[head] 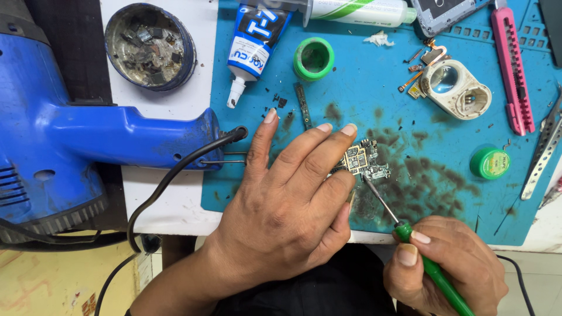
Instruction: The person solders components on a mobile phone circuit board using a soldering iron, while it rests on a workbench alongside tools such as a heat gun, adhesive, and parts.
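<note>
A blue heat gun (88, 140) is lying beside a stained teal mat (410, 76); a pink cutter (513, 67) and a green-handled screwdriver (436, 272) are showing.

blue-white glue tube (253, 44), white-green bottle (357, 11)

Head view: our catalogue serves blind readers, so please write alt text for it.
A left hand pins a small circuit board to a stained blue mat while the right hand touches a green-handled tool to its edge. A blue heat gun lies at left; a glue tube, pink knife and green pots lie around.
</note>
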